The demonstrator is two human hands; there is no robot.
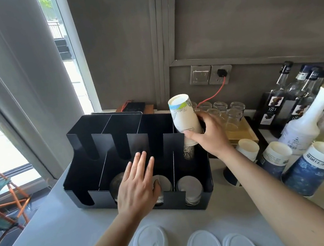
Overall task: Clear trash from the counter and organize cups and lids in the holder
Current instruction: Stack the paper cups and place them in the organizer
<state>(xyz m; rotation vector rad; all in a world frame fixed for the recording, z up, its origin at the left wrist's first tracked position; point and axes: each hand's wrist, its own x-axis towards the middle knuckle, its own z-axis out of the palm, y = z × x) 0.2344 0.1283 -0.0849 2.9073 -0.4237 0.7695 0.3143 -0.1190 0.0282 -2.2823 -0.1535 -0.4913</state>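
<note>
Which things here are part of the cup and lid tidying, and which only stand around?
Job: black holder, white cup stack in right hand, left hand, loose lids, blue cup stacks.

Bystanders: syrup bottles, upturned glasses, wall socket.

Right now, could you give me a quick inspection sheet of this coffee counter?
Surface: pale counter, lit from the window.
Job's things: black holder, lids in its front slots; white cup stack; loose lids; blue cups.
Clutter: syrup bottles, upturned glasses.
Grippers: left hand flat over holder, fingers spread; right hand gripping cup stack.
Cables: red cable plugged into wall socket.
Surroundings: grey wall, window at left.
</note>
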